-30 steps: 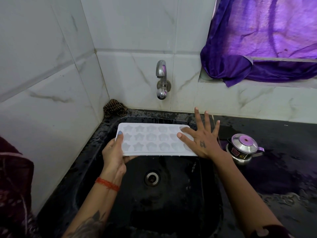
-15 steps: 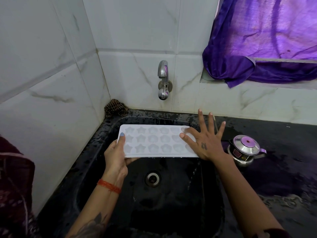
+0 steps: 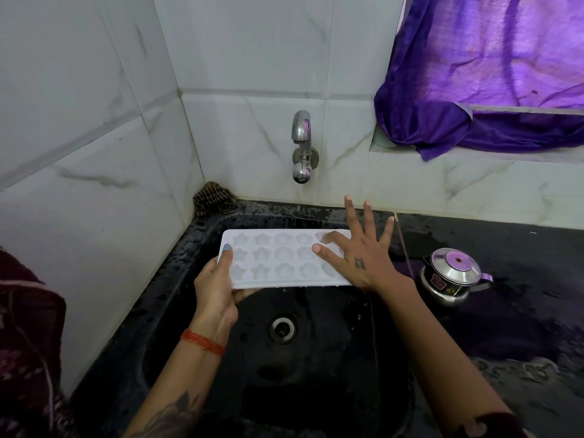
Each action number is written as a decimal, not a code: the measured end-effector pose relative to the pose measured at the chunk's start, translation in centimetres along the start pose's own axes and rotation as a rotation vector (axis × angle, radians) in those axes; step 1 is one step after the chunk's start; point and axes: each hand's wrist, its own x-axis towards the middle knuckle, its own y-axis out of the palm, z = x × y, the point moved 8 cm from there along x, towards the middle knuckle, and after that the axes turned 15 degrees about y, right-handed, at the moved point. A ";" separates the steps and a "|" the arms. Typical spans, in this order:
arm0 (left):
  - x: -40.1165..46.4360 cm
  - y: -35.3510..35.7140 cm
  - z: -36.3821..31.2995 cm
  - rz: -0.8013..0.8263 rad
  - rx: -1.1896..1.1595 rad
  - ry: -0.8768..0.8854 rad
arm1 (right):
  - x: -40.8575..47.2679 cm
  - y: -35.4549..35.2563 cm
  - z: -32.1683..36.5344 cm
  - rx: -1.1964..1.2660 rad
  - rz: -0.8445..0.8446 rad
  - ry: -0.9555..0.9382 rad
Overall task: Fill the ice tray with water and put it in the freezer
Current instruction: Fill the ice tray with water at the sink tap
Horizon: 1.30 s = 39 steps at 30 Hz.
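A white ice tray (image 3: pixel 278 257) with star and shell moulds is held level over the black sink (image 3: pixel 177 298), below the steel tap (image 3: pixel 301 147). My left hand (image 3: pixel 218 286) grips the tray's left end, thumb on top and fingers underneath. My right hand (image 3: pixel 360 251) lies flat over the tray's right end with its fingers spread and straight, thumb and forefinger on the moulds. No water runs from the tap. Drops hang along the tray's near edge.
The sink's drain (image 3: pixel 282 329) lies under the tray. A small steel kettle (image 3: pixel 452 278) stands on the wet black counter (image 3: pixel 521 311) to the right. A brown rag (image 3: pixel 213 197) sits in the back left corner. A purple curtain (image 3: pixel 486 71) hangs over the ledge.
Both hands and the tray stay almost where they were. The right hand's fingers have shifted slightly on the tray's right end.
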 end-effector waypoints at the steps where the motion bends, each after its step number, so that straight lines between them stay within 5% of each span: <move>1: 0.0 0.0 -0.1 0.000 -0.001 0.002 | 0.0 0.0 0.2 0.002 0.021 -0.003; 17: 0.1 -0.2 -0.3 -0.018 0.006 0.029 | -0.6 -0.5 0.1 -0.065 -0.193 -0.046; 31: 0.1 -0.2 -0.1 -0.018 -0.003 0.012 | -0.4 0.1 0.0 0.069 0.028 -0.015; 39: 0.0 0.0 -0.5 -0.024 -0.010 0.020 | -0.4 -0.7 0.0 -0.066 -0.136 -0.027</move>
